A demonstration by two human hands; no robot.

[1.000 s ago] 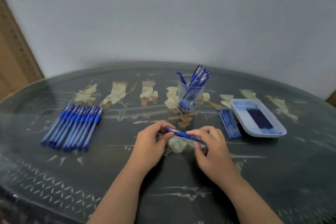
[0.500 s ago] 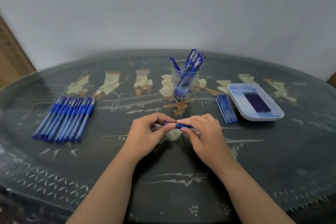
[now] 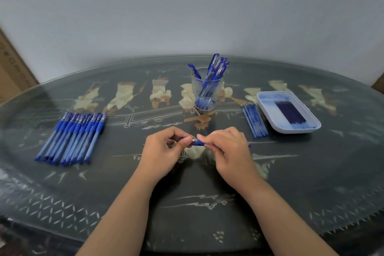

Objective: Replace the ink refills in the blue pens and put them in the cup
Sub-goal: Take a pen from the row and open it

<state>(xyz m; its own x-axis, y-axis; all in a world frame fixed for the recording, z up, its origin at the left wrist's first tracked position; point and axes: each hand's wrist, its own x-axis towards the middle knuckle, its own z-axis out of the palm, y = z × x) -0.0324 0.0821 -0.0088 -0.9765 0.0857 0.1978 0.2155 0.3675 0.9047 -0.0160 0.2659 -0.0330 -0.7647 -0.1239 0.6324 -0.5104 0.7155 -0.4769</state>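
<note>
Both hands meet at mid-table: the left hand (image 3: 164, 149) and the right hand (image 3: 226, 149) pinch one blue pen (image 3: 195, 142) between them, held level just above the table (image 3: 311, 183). Behind it the glass cup (image 3: 205, 93) stands with pens inside. Far left, a row of pens (image 3: 72, 137). Right, loose refills (image 3: 255, 119) just beside a white tray (image 3: 268, 108) holding darker refills (image 3: 291, 111).

Pens (image 3: 71, 137) in a row at table (image 3: 311, 183) left, cup (image 3: 206, 91) of pens centre back, refills (image 3: 255, 119) just left of tray (image 3: 288, 112) at right, hands (image 3: 164, 151) front centre.
</note>
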